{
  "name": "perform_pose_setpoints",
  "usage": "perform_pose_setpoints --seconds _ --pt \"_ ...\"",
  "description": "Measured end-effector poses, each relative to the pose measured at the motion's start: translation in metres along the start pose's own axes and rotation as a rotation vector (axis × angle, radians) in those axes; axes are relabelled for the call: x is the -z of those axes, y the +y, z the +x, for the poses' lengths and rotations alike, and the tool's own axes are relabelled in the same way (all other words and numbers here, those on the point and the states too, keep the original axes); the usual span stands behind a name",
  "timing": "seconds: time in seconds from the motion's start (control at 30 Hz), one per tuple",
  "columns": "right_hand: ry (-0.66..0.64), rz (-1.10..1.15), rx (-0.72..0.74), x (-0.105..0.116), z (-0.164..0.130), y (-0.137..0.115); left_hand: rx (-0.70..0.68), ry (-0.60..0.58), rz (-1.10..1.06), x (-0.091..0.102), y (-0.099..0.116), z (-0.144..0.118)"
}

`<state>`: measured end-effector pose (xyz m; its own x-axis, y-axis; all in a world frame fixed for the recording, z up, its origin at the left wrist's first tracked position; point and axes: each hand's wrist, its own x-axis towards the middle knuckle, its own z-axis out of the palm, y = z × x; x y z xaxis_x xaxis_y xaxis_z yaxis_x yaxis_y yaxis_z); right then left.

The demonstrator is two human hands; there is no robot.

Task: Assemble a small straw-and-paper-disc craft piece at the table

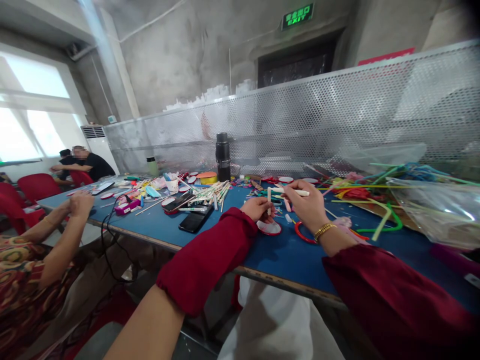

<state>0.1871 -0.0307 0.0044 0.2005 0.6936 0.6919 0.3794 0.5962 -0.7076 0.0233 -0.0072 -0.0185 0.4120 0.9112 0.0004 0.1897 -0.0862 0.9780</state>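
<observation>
Right hand (308,204) is pinching a white stick (290,191) above the table's near edge; left hand (257,208) is gripping a short white piece (269,200) upright. I am judging both light, stiff, best held mid-length.

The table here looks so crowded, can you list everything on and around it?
table: one, blue, across the middle
flask: one, black, upright at the far edge
phones: two, black, flat, left of centre
sticks: a heap, pale, before the flask
small disc: one, white with red rim, under the left hand
red ring: one, by the right wrist
screen: one, grey perforated metal, behind the table
exit sign: one, green, top
co-worker's hands: two, left end
left hand: holds a short white stick upright
right hand: holds a white stick level
</observation>
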Motion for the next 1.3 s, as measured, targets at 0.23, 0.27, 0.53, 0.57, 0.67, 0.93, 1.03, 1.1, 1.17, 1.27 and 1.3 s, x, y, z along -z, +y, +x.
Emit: perform_pose_setpoints --seconds 0.23,0.27,0.53,0.57,0.67,0.93,1.03,1.1,1.17,1.27,1.3 --pt "-0.002 0.012 0.011 0.0006 -0.0001 0.0002 -0.022 -0.022 -0.008 0.0009 -0.0047 0.0042" --pt "-0.011 0.018 0.009 0.0006 -0.0001 0.0001 -0.024 -0.026 -0.008 0.001 -0.0046 0.0042" --pt "0.002 0.0 0.013 -0.0004 -0.0008 0.0025 -0.032 -0.015 -0.017 0.0004 -0.0029 0.0032" --pt "-0.006 0.01 0.009 -0.0008 -0.0007 0.0037 -0.031 -0.013 -0.017 0.0003 -0.0031 0.0034" --pt "-0.015 0.026 0.007 -0.001 -0.0004 0.006 -0.027 -0.011 -0.018 -0.0001 -0.0041 0.0043" --pt "0.02 -0.017 0.011 0.001 -0.0005 0.0013 -0.024 -0.019 -0.023 -0.0001 -0.0034 0.0044" --pt "0.018 -0.005 0.018 0.0003 -0.0009 0.0012 -0.021 -0.017 -0.027 0.0008 -0.0033 0.0047" --pt "0.008 0.003 0.023 0.0 -0.0013 0.0005 -0.017 -0.022 -0.024 0.0015 -0.004 0.0054" --pt "-0.009 0.013 0.018 0.0001 -0.0016 -0.0006 -0.014 -0.027 -0.019 0.0019 -0.005 0.0062" --pt "-0.003 -0.009 0.009 0.0008 -0.0011 -0.0009 -0.025 -0.02 -0.02 0.0019 -0.0056 0.0064" --pt "0.01 -0.02 0.007 0.0011 -0.0007 -0.0002 -0.03 -0.015 -0.019 0.0018 -0.0053 0.006"
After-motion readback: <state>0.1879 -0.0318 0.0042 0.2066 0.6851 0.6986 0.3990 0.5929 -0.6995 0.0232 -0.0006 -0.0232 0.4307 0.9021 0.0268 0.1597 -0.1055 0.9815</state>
